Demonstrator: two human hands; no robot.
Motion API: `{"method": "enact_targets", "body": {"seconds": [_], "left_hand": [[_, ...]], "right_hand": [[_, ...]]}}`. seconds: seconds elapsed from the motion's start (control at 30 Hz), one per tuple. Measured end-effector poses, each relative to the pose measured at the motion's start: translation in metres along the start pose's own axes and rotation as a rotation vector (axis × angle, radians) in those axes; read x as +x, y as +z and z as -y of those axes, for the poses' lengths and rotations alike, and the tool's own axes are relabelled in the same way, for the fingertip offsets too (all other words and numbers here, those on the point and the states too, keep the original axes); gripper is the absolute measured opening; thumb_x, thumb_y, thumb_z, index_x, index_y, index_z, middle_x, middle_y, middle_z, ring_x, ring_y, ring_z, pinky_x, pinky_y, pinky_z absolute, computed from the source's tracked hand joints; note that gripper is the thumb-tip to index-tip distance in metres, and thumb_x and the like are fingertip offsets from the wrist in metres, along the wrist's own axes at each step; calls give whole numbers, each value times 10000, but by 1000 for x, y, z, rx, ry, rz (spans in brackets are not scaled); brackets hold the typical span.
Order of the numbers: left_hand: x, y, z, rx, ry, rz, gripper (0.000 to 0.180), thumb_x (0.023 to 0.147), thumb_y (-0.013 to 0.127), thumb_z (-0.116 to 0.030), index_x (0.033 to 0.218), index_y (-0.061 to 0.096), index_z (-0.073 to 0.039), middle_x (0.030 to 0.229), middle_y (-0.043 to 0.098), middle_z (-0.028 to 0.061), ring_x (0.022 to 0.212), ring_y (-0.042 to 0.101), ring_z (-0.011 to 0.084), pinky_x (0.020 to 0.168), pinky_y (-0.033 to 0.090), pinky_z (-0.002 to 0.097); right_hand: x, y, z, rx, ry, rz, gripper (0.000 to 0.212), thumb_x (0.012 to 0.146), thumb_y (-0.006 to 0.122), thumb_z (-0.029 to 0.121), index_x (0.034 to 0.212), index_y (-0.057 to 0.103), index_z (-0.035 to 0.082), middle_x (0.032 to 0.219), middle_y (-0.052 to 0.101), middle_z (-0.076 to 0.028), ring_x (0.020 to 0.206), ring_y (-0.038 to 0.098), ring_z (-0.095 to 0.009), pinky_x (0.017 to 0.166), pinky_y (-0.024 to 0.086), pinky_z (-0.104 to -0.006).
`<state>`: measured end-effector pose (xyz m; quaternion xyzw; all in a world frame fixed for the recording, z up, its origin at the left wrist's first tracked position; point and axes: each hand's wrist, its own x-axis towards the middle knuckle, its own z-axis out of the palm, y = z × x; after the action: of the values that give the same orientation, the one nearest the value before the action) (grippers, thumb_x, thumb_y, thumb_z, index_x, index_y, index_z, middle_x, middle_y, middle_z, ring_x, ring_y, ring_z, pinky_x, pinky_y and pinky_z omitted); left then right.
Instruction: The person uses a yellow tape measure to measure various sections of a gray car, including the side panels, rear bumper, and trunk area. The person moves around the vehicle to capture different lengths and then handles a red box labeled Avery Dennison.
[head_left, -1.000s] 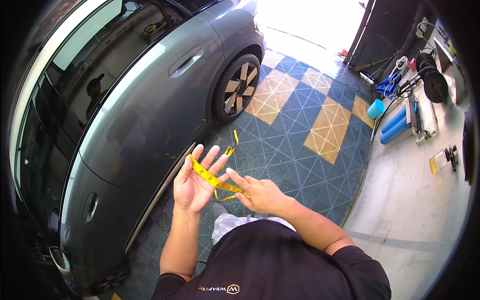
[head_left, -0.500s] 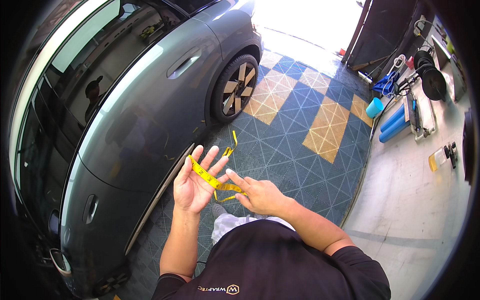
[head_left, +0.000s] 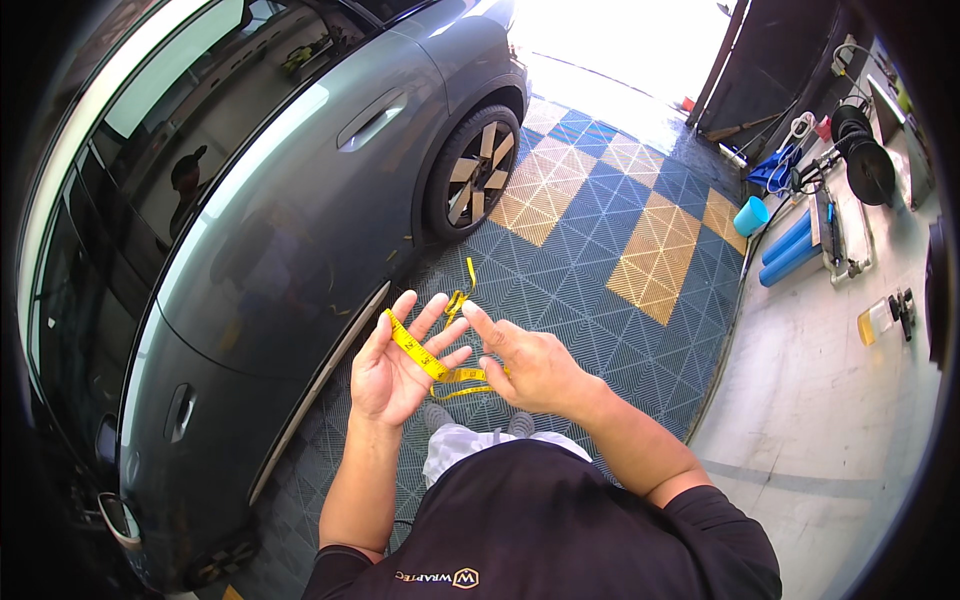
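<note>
A tiled floor [head_left: 570, 275], blue-grey with tan patches, spreads to the right of the car [head_left: 300, 220], and a pale wall [head_left: 790, 420] rises beyond it, facing the car. You stand beside the car, with the yellow tape [head_left: 418, 354] in front of you, just right of its lower edge. Your left hand [head_left: 385, 382], nearest the car, is palm up with fingers spread; the tape runs across them from the thumb tip, but you can't tell whether the thumb pins its end. Your right hand [head_left: 535, 372], farther from the car, points its index finger and grips the tape between thumb and curled fingers. More tape hangs below and beyond your hands. Well right of the car, by the wall, are a light-blue cup [head_left: 751, 216] and blue rolls [head_left: 788, 255].
</note>
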<state>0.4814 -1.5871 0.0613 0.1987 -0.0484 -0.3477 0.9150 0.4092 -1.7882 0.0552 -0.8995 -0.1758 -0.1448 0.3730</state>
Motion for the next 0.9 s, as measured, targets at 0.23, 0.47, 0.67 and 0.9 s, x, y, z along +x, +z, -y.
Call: {"method": "enact_targets", "body": {"seconds": [0.23,0.47,0.67,0.9], "left_hand": [[-6,-10,3,-49,-75,-6,442,1048,302,-355,1391,474,-134,1490,371,221,1321,392,495,1033,373,654],[-7,-20,3,-115,-91,5,468,1050,294,-345,1415,439,-89,1494,352,238,1332,365,507,995,445,616],[-1,-16,3,-129,-110,1,445,1042,338,-333,1388,439,-71,1457,408,229,1319,405,473,976,462,619],[5,-20,7,-147,-134,22,470,1051,296,-338,1410,440,-71,1497,344,237,1344,344,506,949,498,588]], "right_hand": [[0,17,-13,-100,87,208,804,832,577,93,1535,203,197,805,564,-109,602,607,-282,521,519,-409],[-1,24,-17,-65,93,217,806,855,578,118,1541,162,194,808,574,-121,646,626,-295,560,532,-428],[-2,23,-20,-56,97,192,829,852,597,124,1543,143,184,818,581,-124,654,630,-304,567,534,-431],[-4,22,-26,-61,107,183,836,854,603,126,1543,132,163,816,579,-126,639,633,-310,551,536,-435]]}}
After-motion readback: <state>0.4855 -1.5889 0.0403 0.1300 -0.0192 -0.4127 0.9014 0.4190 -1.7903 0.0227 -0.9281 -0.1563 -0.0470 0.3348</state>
